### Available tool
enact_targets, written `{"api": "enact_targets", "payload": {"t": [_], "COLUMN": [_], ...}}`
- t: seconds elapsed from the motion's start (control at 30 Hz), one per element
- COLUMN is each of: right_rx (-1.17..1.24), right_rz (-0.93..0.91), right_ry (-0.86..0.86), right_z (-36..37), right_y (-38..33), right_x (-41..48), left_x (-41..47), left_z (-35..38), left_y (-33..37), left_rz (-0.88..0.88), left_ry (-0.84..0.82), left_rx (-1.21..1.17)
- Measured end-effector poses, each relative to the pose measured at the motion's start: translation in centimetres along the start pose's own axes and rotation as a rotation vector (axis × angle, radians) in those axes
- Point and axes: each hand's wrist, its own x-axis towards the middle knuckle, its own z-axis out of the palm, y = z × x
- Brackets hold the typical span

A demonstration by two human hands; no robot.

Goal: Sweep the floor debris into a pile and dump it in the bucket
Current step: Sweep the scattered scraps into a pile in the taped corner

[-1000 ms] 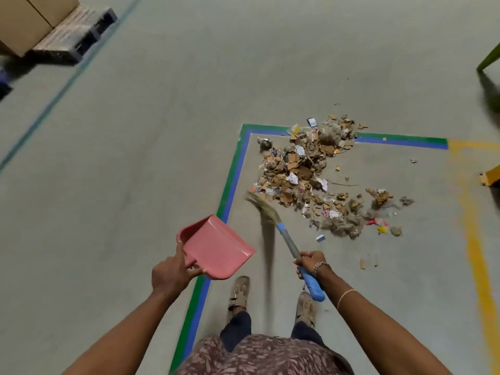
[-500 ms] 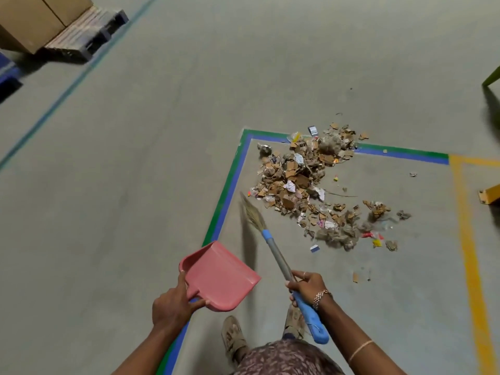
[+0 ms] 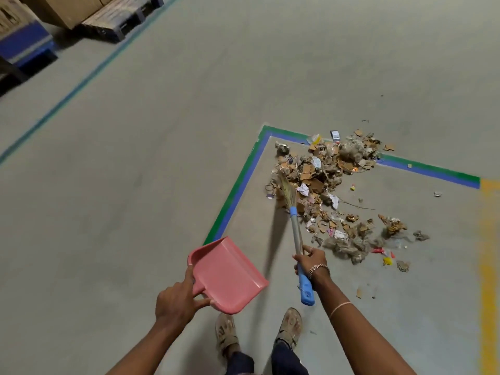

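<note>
A loose pile of debris [image 3: 328, 180], mostly cardboard scraps, paper and grey fluff, lies on the grey floor inside a corner of green and blue tape. My right hand [image 3: 311, 259] grips the handle of a broom [image 3: 296, 231], whose straw head rests on the pile's left edge. My left hand [image 3: 177, 300] holds a pink dustpan [image 3: 226, 274] by its handle, above the floor and left of the broom. No bucket is in view.
Green and blue floor tape [image 3: 238, 190] marks the corner; a yellow line [image 3: 489, 266] runs down the right. Cardboard boxes on a pallet [image 3: 113, 17] and a blue rack [image 3: 24, 47] stand at the far upper left. My sandalled feet [image 3: 257, 331] are below the dustpan.
The broom head has swung right from the bare floor onto the pile's left edge. My view has shifted back, so the pile sits further right and the boxes show more.
</note>
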Motion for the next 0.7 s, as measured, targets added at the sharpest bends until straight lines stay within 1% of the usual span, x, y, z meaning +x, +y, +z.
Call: {"api": "enact_targets", "payload": {"t": [0.1, 0.2, 0.3, 0.43, 0.57, 0.7], "right_rx": [-0.002, 0.032, 0.063, -0.016, -0.12, -0.261], "right_rz": [-0.059, -0.036, 0.04, 0.199, 0.309, 0.208], "right_ry": [-0.025, -0.068, -0.148, -0.216, -0.17, -0.098], "right_z": [-3.7, -7.2, -9.4, -11.5, -13.0, -14.2], "right_y": [1.6, 3.8, 5.8, 8.4, 9.4, 8.8], "right_x": [-3.5, -6.6, -8.6, -9.5, -7.7, -5.7], "left_x": [-0.4, -0.7, -1.3, -2.5, -3.5, -3.9], "left_z": [0.5, 0.9, 1.0, 2.7, 4.4, 5.1], "left_y": [1.1, 2.1, 3.3, 4.7, 5.5, 5.7], "left_rz": [0.003, 0.021, 0.032, 0.048, 0.069, 0.058], "left_ry": [-0.049, -0.074, -0.09, -0.106, -0.064, -0.064], "left_rx": [0.017, 0.021, 0.045, 0.035, -0.013, -0.035]}}
